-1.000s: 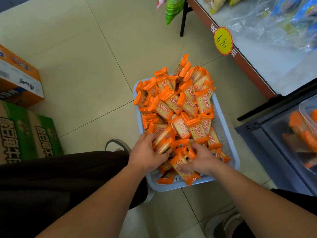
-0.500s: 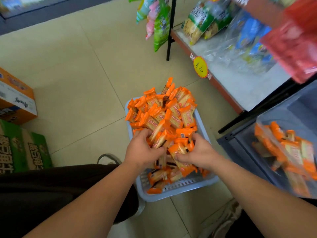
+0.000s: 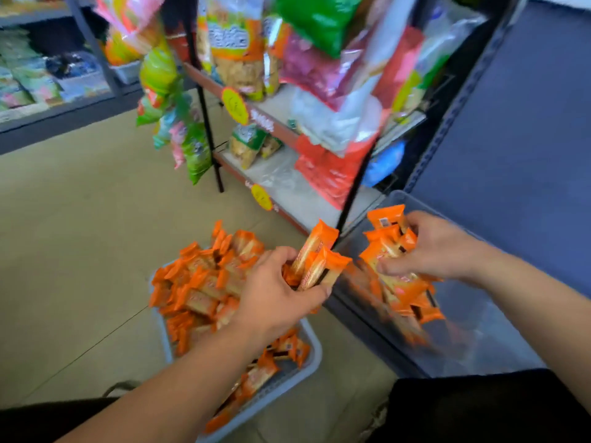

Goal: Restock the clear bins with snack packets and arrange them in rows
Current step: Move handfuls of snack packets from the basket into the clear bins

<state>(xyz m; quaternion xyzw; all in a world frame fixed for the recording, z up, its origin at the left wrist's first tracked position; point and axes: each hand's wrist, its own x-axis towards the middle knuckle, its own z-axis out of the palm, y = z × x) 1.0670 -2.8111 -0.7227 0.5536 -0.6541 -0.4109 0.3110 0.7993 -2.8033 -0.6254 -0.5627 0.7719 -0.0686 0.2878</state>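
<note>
Working low over a shop's tiled floor [image 3: 80,244], a person shifts orange snack packets [image 3: 204,282] from a grey basket [image 3: 311,353] towards a clear bin [image 3: 486,318]. At far left, blurred shelving [image 3: 48,84] lines the aisle. The basket, low and left of centre, holds a loose heap of the packets, piled high at its far end and thin at the near end. Above its right edge, the left hand [image 3: 275,295] has its fingers curled tight round a small bundle [image 3: 319,260] of two or three packets, their crimped ends pointing up and to the right. Behind stands a display rack [image 3: 287,174] hung with bright snack bags [image 3: 172,123] (yellow price discs mark its shelf edges). Further right, the right hand [image 3: 438,247] pinches a second bunch [image 3: 387,241] between thumb and fingers over the bin's left part. There a slanting line of stock [image 3: 412,302] lies inside the bin; motion blur hides how neatly it sits.

The step in hand appears to be the carry and set-down. Done well, it would mean lowering each bunch with its packets facing one way and butting them against the line in the bin. The fingers should let go only once the packets stand supported, so the row does not topple or fan out. The left bundle would best wait until the right hand is clear of the bin.
</note>
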